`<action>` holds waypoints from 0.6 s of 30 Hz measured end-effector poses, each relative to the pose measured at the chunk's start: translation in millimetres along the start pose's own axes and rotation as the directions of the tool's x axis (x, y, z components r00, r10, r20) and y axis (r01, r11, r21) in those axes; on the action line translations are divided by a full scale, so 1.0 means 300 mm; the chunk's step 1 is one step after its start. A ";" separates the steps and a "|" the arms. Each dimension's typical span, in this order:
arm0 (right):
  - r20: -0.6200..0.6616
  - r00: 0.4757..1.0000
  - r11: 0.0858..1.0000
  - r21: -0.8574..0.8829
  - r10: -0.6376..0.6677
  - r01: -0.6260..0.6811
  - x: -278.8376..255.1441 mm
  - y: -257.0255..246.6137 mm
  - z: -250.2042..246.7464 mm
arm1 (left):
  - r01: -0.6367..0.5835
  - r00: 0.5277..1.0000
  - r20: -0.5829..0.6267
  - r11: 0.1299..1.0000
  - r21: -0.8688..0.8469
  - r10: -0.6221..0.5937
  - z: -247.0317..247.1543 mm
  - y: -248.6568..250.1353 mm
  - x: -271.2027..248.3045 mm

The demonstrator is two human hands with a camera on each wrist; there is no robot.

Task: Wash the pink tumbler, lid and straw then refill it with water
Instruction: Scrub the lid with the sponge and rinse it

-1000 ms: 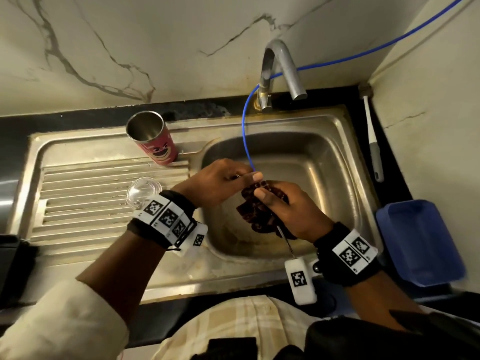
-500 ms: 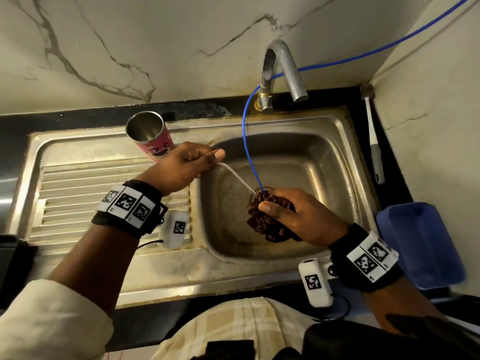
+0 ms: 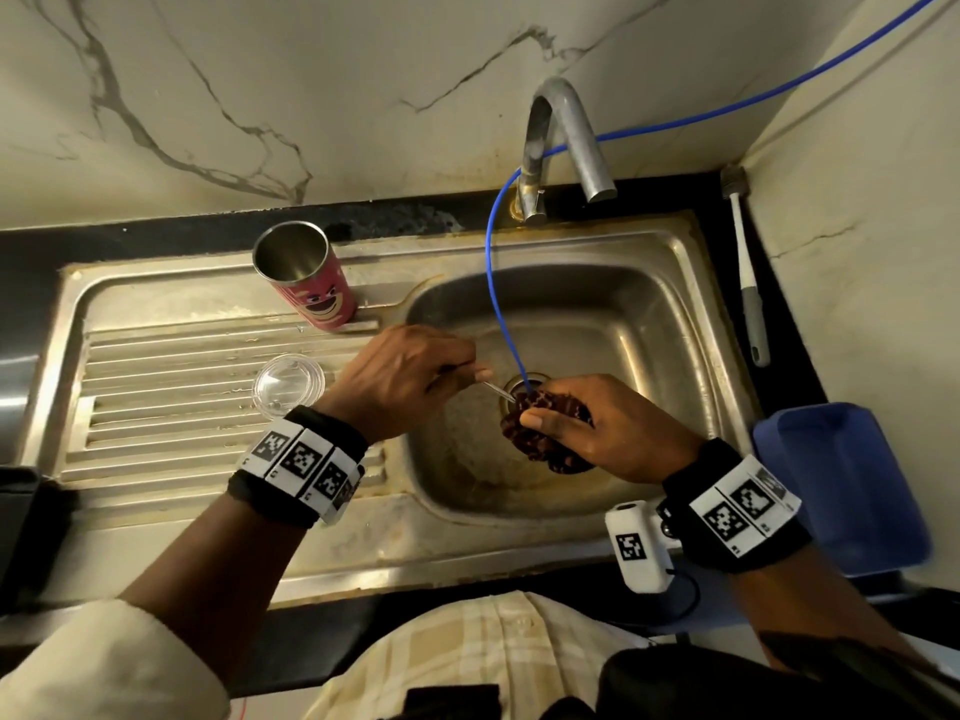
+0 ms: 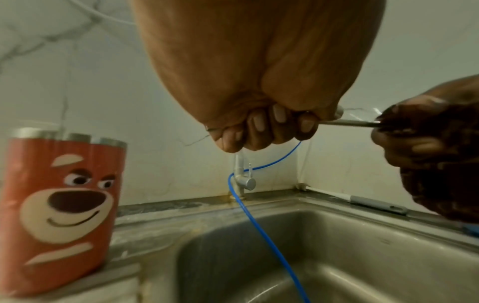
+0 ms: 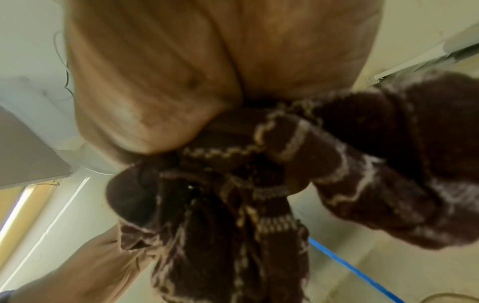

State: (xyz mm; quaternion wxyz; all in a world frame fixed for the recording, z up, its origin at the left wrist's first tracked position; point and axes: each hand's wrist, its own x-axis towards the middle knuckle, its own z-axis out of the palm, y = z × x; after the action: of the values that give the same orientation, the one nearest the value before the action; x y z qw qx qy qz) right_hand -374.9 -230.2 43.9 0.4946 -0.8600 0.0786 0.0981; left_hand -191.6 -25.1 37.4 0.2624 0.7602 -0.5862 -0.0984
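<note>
The pink tumbler point(image 3: 311, 283) with a bear face stands upright and open on the drainboard's back edge, also in the left wrist view point(image 4: 59, 209). Its clear lid point(image 3: 288, 385) lies flat on the drainboard ribs. Over the sink basin my left hand point(image 3: 415, 387) grips one end of the clear straw point(image 3: 497, 391), fingers curled round it point(image 4: 347, 123). My right hand point(image 3: 587, 428) squeezes a dark brown patterned cloth point(image 3: 545, 433) around the straw's other end; the cloth point(image 5: 259, 184) fills the right wrist view.
A steel tap point(image 3: 561, 148) rises behind the sink point(image 3: 701, 324), and a thin blue hose point(image 3: 493, 283) hangs from it down to the drain. A white brush point(image 3: 748, 283) lies along the right counter edge. A blue plastic tub point(image 3: 841, 485) sits at the right.
My left hand, drawn far left half a second ago with the straw pulled out of the cloth, has moved back right, pushing the straw into the cloth again. The right hand barely moved.
</note>
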 end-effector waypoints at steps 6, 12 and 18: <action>-0.084 0.995 0.997 -0.036 0.062 -0.065 -0.073 0.063 -0.092 | 0.396 0.894 -0.154 0.902 -0.169 -0.422 -0.060 -0.110 -0.132; -0.224 0.959 0.970 0.208 0.171 -0.125 -0.068 0.092 -0.013 | 0.656 0.635 -0.079 0.590 -0.471 -0.769 0.056 -0.108 -0.256; -0.156 0.959 0.889 0.433 0.238 -0.150 -0.009 0.040 0.105 | 0.801 0.459 -0.282 0.530 -0.279 -0.842 0.212 -0.063 -0.341</action>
State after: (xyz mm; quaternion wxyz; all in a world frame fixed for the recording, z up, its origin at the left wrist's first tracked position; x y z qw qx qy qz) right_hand -383.3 -208.7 19.0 0.6435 -0.7276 0.2342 0.0394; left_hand -234.8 56.6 -42.1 0.3314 0.9357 -0.0769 -0.0930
